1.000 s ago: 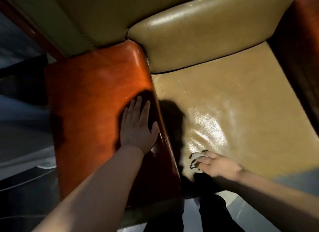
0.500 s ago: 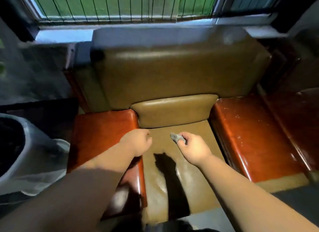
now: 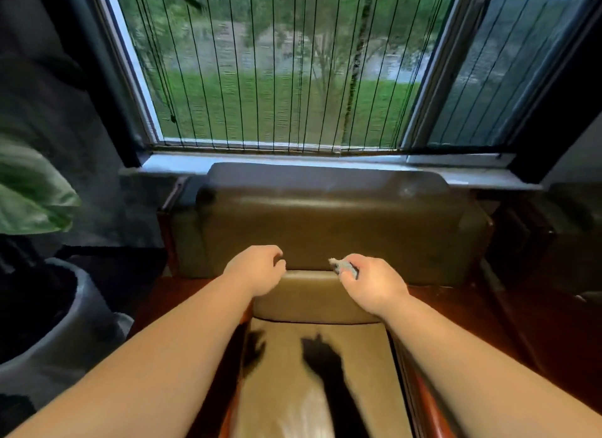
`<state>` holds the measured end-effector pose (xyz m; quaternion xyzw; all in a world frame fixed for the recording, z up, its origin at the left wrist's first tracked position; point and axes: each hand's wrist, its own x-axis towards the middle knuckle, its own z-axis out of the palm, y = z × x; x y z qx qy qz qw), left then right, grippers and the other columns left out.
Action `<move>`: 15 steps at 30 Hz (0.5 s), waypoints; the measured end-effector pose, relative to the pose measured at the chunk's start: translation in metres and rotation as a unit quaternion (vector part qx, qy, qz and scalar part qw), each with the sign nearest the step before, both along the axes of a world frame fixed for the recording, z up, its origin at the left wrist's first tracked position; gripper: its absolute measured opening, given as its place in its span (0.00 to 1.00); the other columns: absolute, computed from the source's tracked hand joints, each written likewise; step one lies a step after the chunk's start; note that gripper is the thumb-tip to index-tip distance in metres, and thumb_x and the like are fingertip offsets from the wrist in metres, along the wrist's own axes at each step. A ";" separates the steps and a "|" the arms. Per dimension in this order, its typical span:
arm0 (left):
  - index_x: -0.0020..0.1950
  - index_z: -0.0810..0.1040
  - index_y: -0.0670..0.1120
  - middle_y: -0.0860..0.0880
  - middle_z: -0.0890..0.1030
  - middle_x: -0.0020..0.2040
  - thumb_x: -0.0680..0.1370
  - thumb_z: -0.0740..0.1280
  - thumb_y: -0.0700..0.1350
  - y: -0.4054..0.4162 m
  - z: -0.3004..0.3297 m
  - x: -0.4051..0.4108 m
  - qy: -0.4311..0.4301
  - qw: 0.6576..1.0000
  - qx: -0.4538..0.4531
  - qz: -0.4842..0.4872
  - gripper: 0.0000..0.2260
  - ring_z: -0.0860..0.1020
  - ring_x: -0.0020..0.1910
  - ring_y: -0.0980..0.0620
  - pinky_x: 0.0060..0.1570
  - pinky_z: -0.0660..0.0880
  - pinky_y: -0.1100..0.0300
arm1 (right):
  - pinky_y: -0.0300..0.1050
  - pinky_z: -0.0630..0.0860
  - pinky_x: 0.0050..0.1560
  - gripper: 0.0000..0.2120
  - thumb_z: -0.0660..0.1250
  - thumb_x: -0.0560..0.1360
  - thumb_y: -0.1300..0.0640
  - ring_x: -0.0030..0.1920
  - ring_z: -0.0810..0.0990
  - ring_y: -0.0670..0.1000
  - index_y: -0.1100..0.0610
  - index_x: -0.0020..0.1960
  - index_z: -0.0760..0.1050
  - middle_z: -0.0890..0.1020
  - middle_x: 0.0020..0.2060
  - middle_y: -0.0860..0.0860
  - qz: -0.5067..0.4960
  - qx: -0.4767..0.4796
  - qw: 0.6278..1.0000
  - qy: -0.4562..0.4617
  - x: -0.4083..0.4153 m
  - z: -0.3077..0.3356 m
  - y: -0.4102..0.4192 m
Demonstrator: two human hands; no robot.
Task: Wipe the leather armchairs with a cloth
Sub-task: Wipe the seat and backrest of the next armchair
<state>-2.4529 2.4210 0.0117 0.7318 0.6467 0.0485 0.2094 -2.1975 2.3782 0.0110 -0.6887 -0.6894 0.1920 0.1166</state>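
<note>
A tan leather armchair [image 3: 325, 222] with glossy reddish-brown wooden armrests stands under the window. Its small lumbar cushion [image 3: 309, 297] sits at the base of the backrest. My right hand [image 3: 371, 282] pinches a small crumpled grey cloth [image 3: 342, 267] just above the cushion's right end. My left hand [image 3: 257, 269] hovers over the cushion's left end with its fingers loosely curled and nothing in it. Both forearms reach over the seat [image 3: 319, 388], where their shadows fall.
A window [image 3: 277, 66] with thin vertical blind cords and a sill lies behind the backrest. A large grey plant pot [image 3: 62, 336] with a green leaf [image 3: 29, 190] stands at the left. A second dark armchair [image 3: 560, 251] adjoins on the right.
My left hand has lifted off the left wooden armrest. My right hand has carried the cloth from the seat's front up to the lumbar cushion. The view has tilted up to the window.
</note>
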 end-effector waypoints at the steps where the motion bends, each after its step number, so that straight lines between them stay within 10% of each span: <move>1: 0.77 0.73 0.55 0.51 0.78 0.73 0.86 0.61 0.55 -0.002 0.005 0.009 -0.006 1.000 0.004 0.010 0.19 0.77 0.70 0.48 0.67 0.74 0.54 | 0.40 0.75 0.36 0.09 0.58 0.83 0.41 0.42 0.80 0.45 0.40 0.58 0.75 0.81 0.44 0.41 0.006 0.002 1.000 -0.006 0.012 0.009 0.002; 15: 0.74 0.76 0.55 0.53 0.80 0.70 0.85 0.61 0.56 0.054 0.058 0.035 0.013 0.994 0.098 0.036 0.18 0.78 0.67 0.49 0.68 0.76 0.53 | 0.38 0.69 0.35 0.14 0.57 0.84 0.42 0.42 0.80 0.43 0.43 0.62 0.77 0.82 0.46 0.41 0.009 0.070 0.997 -0.007 0.071 0.058 0.052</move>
